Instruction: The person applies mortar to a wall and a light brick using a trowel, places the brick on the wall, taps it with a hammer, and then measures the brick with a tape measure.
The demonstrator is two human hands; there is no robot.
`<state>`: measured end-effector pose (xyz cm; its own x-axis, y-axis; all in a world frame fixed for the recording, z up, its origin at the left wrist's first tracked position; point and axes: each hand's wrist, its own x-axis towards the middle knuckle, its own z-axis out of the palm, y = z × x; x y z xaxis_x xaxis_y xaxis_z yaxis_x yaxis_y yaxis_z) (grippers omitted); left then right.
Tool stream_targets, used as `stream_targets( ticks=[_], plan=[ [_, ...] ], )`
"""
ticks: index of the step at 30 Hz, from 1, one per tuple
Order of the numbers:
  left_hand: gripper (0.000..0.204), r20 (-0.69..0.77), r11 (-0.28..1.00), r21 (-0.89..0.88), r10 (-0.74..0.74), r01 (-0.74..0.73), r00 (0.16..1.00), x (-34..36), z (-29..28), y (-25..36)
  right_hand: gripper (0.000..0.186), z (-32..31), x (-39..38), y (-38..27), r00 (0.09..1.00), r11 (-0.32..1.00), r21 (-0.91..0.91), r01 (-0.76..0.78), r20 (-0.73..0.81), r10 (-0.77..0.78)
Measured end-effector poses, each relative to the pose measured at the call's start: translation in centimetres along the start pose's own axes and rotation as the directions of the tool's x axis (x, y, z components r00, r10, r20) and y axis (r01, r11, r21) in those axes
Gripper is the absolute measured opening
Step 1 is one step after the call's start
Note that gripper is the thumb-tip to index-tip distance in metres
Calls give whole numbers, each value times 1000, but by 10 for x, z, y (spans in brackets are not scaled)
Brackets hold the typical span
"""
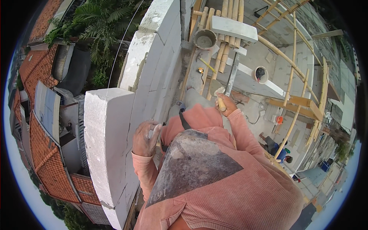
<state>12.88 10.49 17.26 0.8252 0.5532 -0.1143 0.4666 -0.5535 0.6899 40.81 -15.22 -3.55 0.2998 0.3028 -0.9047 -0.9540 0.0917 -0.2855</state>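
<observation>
My right hand [229, 105] is wrapped around the light wooden handle of a trowel [217, 86], whose blade points away from me with pale mortar on it. A long straight metal bar [232, 74] runs just beyond that hand. My left hand [147, 138], coated in grey dust, hangs beside the wall with its fingers loosely bent and apart, and nothing shows in it. Left of it stands a large white block [109, 134] at the top of the block wall [161, 73]. Whether the left hand touches the wall is hard to tell.
A bucket of grey mortar [205, 39] and a loose white block [234, 28] rest by bamboo poles [226, 50]. A tape measure [200, 70] lies on the planks. A taut string [117, 53] runs above the wall. Far below, another person [281, 151] works near a bucket [260, 74].
</observation>
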Motion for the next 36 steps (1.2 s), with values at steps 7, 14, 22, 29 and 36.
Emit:
stream_targets(
  ticks=[7,14,22,29,36],
  plan=[
    [66,374,890,-109,-376,443,848,-21,109,-111,24,4,34,-37,998,997,61,41,42,-43],
    [88,618,323,84,-759,943,205,-90,231,-235,18,39,171,-115,987,994,9,111,114,-111],
    [78,677,289,231,-733,929,59,45,232,-128,23,64,391,-213,992,986,107,126,-37,-122],
    [126,564,385,636,-823,668,-63,65,344,-160,36,42,557,-234,986,957,238,165,-10,-168],
    [134,386,197,786,-897,586,-216,83,370,-171,43,-49,608,-98,904,925,148,350,-313,-292]
  ],
)
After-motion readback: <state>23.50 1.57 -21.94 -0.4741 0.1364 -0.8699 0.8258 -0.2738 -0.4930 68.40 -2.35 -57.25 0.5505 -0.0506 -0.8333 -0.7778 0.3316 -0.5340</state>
